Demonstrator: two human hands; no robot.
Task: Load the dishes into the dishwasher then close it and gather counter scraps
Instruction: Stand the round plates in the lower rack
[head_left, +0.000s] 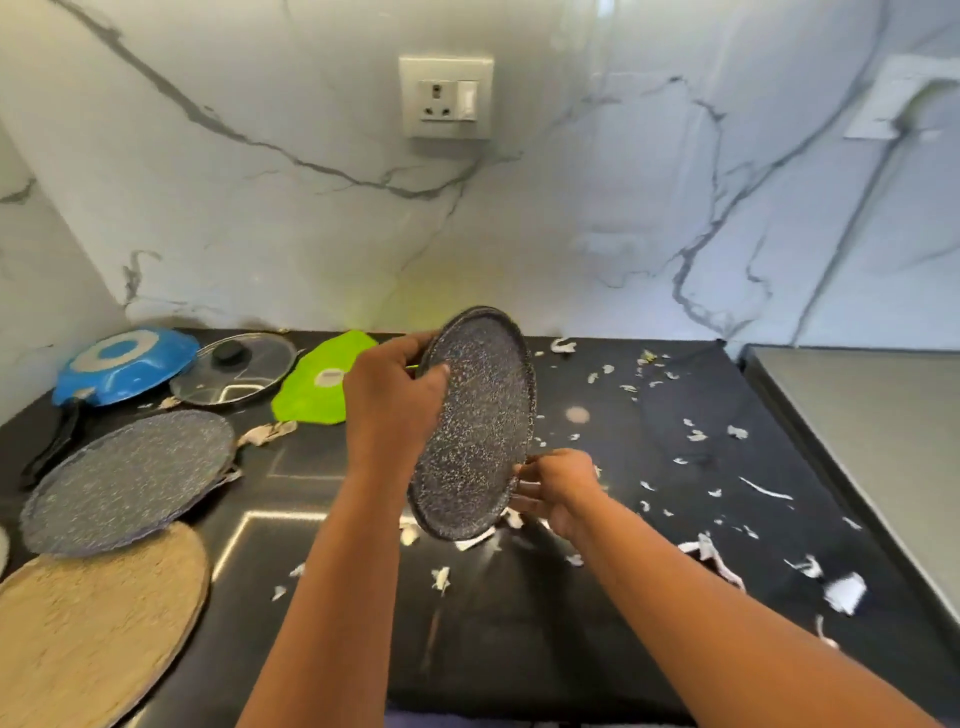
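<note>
Gripping the tilted speckled plate (475, 423), the left hand (389, 410) and right hand (558, 488) (fingers curled on its rims) must carry it to the unseen dishwasher.

Home kitchen: black worktop (597, 613) w/ white marble-look wall (311, 218) behind, wall socket (445, 97) above it. On the worktop: blue frying pan (127, 361) upside down, glass pot lid (234, 370), speckled plates (127, 480), round mat (98, 623), plus food scraps (696, 435) scattered at right.
</note>
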